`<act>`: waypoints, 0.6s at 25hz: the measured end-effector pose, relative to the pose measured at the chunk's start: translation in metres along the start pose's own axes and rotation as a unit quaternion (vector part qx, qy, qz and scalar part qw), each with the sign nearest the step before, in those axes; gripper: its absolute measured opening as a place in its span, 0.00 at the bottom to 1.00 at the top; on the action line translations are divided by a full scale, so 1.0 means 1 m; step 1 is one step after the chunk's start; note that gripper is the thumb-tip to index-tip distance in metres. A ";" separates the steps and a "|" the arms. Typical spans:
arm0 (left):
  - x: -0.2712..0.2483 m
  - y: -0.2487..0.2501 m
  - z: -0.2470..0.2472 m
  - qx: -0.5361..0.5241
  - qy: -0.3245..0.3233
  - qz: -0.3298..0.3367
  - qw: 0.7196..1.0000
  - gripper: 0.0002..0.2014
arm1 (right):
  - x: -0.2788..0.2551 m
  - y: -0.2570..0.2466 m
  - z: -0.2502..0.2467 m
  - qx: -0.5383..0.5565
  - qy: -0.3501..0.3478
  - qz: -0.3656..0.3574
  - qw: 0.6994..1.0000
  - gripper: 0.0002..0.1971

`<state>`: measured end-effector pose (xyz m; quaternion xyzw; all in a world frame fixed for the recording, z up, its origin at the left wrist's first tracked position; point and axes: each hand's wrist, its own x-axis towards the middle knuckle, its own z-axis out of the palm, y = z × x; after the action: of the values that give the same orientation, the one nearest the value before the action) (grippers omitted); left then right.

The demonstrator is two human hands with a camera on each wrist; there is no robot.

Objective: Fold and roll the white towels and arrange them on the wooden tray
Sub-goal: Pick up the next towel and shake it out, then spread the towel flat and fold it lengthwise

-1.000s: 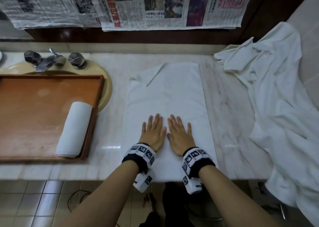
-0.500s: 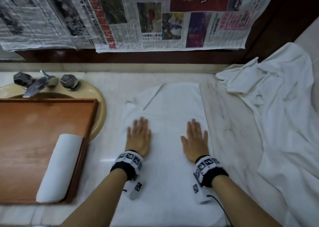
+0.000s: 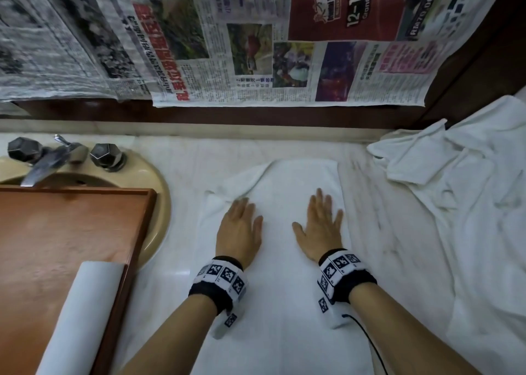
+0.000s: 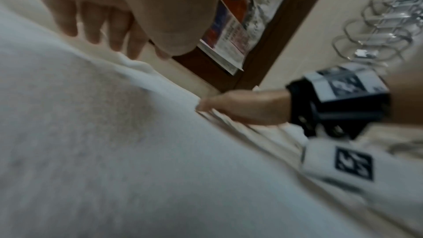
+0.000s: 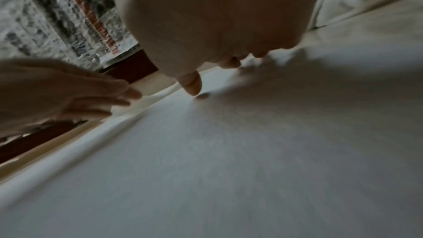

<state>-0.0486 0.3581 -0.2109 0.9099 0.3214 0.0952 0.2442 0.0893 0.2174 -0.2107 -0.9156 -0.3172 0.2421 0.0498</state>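
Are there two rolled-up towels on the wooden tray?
No, only one rolled towel lies on the wooden tray; the other towel is flat on the counter.

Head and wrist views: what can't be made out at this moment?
- Rolled towel on the wooden tray: near end cut off by the head view's bottom edge.
- Flat towel: near edge cut off likewise.
- Left hand, right hand: wrist views blurred, palm contact hidden.

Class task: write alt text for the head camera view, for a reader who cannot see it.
Two hands, left hand and right hand, press flat and apart on a folded white towel on a marble counter. At left, a wooden tray over a sink holds one rolled towel; loose white towels lie at right.
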 end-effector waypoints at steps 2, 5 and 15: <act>0.010 0.007 0.001 0.002 -0.004 0.044 0.999 0.12 | 0.016 -0.013 -0.005 -0.004 -0.015 -0.079 0.997 0.36; 0.037 -0.005 -0.004 0.014 -0.070 0.037 0.997 0.14 | 0.030 -0.015 -0.008 -0.015 -0.039 -0.088 0.995 0.36; 0.125 -0.034 -0.034 0.187 -0.077 -0.090 0.975 0.21 | 0.034 -0.012 -0.002 -0.017 -0.054 -0.069 0.996 0.37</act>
<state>0.0190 0.4727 -0.1965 0.9116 0.3940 -0.0590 0.1014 0.1063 0.2473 -0.2199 -0.8777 -0.3863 0.2817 0.0335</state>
